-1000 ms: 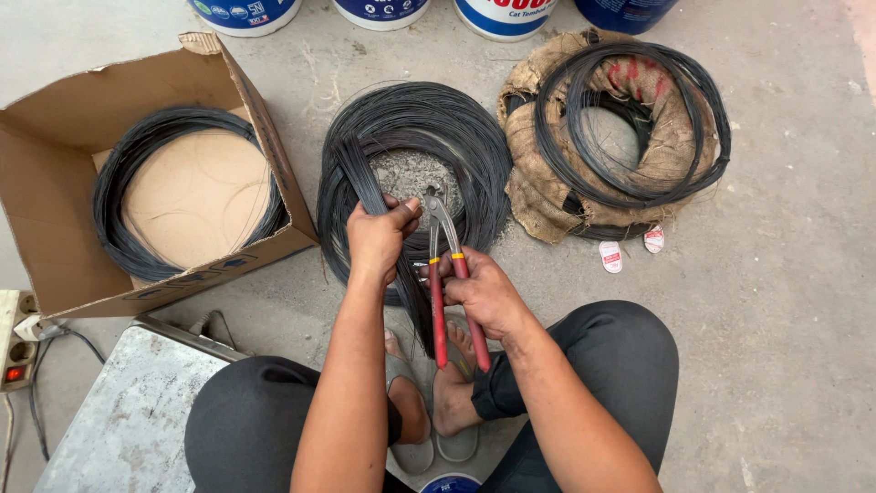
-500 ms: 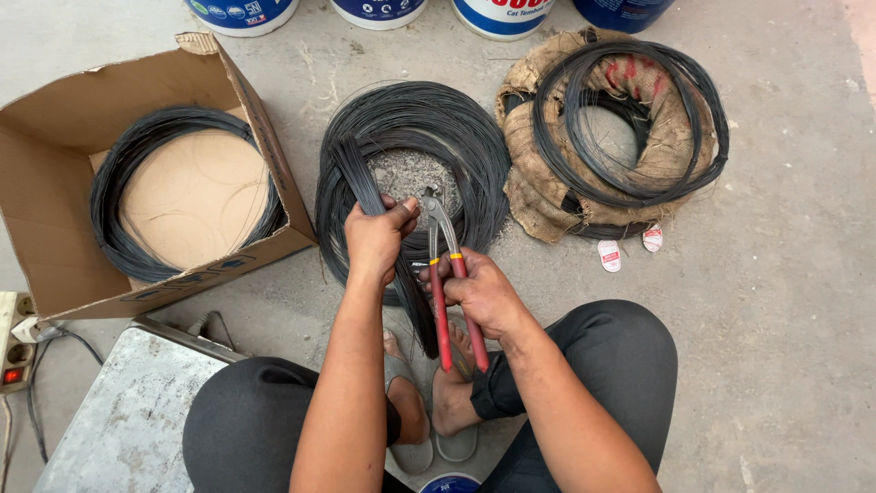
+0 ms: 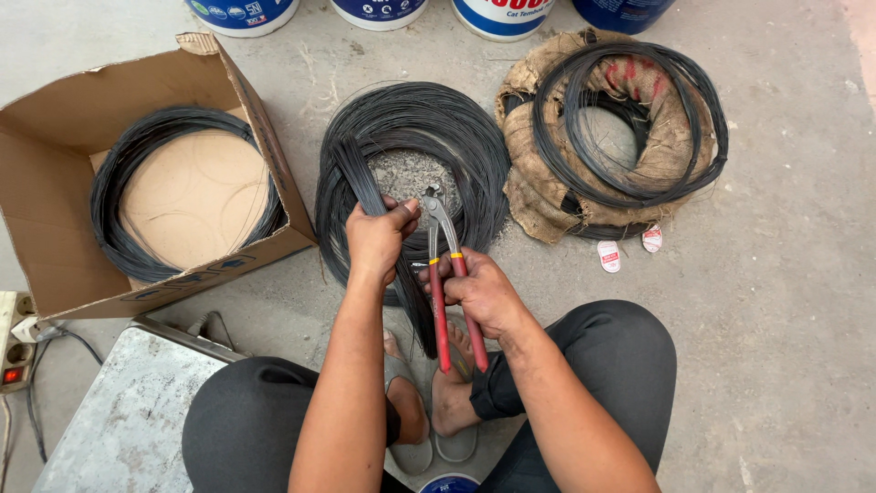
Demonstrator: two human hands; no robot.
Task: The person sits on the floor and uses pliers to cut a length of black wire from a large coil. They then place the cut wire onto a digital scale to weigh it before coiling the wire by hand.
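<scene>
the left hand is clamped on a wire bundle at ten o'clock of the pliers, which the right hand grips, seemingly mid-cut.

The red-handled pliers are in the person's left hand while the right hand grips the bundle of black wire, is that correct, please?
Not quite: the hands are swapped. The head view shows the red-handled pliers in the right hand, while the left hand grips the bundle of black wire.
</scene>
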